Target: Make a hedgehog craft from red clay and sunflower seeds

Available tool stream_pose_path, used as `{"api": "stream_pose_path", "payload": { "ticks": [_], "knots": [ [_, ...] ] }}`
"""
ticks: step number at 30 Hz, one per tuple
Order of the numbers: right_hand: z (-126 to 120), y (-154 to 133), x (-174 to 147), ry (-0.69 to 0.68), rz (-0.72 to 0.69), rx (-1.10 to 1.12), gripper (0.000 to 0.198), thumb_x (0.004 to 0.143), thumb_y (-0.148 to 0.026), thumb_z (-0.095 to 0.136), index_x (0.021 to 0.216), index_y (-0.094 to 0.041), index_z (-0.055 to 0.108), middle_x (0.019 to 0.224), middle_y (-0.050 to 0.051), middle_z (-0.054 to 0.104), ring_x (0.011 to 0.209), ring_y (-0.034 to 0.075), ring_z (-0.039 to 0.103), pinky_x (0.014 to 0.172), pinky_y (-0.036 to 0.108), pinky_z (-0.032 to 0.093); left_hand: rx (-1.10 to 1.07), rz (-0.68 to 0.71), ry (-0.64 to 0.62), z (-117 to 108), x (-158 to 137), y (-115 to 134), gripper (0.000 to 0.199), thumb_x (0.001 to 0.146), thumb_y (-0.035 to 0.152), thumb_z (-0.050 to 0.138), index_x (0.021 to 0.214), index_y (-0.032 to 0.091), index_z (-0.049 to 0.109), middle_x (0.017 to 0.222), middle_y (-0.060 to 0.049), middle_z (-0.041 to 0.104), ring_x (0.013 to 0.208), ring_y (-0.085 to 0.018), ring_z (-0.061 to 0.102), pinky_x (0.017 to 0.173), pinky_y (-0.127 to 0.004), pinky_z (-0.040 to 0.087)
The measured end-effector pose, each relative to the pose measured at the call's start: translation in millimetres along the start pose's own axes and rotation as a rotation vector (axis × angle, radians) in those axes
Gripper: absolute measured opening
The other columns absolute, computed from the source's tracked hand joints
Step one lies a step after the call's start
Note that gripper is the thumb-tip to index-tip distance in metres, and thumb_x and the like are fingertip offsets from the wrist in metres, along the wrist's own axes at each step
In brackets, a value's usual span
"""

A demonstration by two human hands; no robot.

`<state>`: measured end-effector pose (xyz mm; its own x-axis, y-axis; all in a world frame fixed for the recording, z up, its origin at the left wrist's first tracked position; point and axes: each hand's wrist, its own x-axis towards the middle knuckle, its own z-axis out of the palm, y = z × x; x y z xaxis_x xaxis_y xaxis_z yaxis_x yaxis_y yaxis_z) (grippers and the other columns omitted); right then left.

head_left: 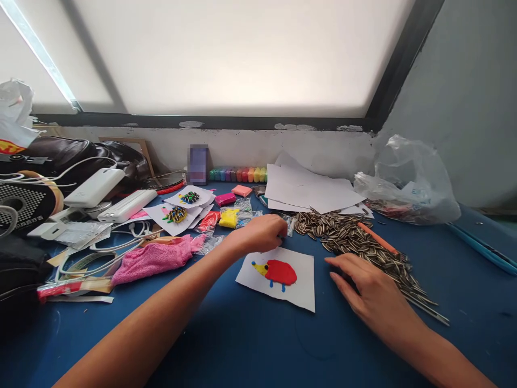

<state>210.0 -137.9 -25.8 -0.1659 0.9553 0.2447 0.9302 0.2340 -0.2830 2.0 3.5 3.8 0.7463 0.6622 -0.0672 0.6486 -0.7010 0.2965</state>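
A white paper [305, 296] lies on the blue tabletop, bearing a flat clay hedgehog [281, 272] with a red body, yellow snout, blue nose and blue legs. My left hand [262, 233] is over the far edge of the paper, its fingers curled closed. Whatever it may hold is hidden behind the knuckles. To the right of the paper, my right hand [369, 288] rests palm down, fingers stretched out with nothing in them. Just beyond it spreads a pile of striped sunflower seeds [339, 229], with an orange stick [377, 238] lying across them.
Finished clay figures [175, 215] on paper, a yellow clay packet [229, 217] and a pink cloth [155, 260] lie to the left. Power banks [128, 206] and cables sit farther left. White sheets [309, 188], a clay row [238, 174] and a plastic bag [416, 183] stand at the back.
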Motion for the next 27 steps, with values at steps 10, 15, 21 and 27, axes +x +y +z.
{"api": "stream_pose_path", "payload": {
  "ticks": [10,15,21,27],
  "knots": [
    [3,-15,38,-0.165,0.089,-0.083,0.017,0.091,-0.027,0.047,0.087,-0.021,0.062,0.089,0.006,0.065,0.083,0.022,0.063,0.071,0.033,0.046,0.041,-0.065,-0.177,-8,-1,-4,0.021,0.069,0.020,0.059,0.089,0.022,0.065,0.091,-0.002,0.068,0.078,-0.017,0.059,0.056,-0.023,0.036],
    [7,-14,45,-0.168,0.092,-0.059,0.016,0.089,-0.022,0.047,0.075,-0.022,0.055,0.082,0.003,0.066,0.075,0.018,0.062,0.065,0.028,0.043,-0.004,-0.073,-0.193,-7,-1,-6,0.017,0.068,0.019,0.059,0.083,0.021,0.065,0.087,-0.001,0.068,0.075,-0.016,0.058,0.055,-0.023,0.036],
    [-4,-3,35,-0.170,0.106,-0.080,0.017,0.087,-0.022,0.045,0.072,-0.022,0.054,0.078,0.004,0.067,0.071,0.018,0.061,0.061,0.028,0.041,-0.178,0.044,-0.259,-2,-3,4,0.009,0.070,0.018,0.059,0.076,0.018,0.066,0.074,0.000,0.066,0.064,-0.013,0.056,0.051,-0.021,0.036],
    [-11,-2,31,-0.158,0.128,-0.150,0.020,0.083,-0.019,0.050,0.064,-0.022,0.056,0.068,0.003,0.067,0.061,0.019,0.062,0.053,0.028,0.039,-0.216,0.081,-0.223,4,-3,13,0.007,0.071,0.017,0.059,0.073,0.016,0.066,0.071,-0.001,0.066,0.063,-0.013,0.056,0.052,-0.022,0.037]
  ]
}}
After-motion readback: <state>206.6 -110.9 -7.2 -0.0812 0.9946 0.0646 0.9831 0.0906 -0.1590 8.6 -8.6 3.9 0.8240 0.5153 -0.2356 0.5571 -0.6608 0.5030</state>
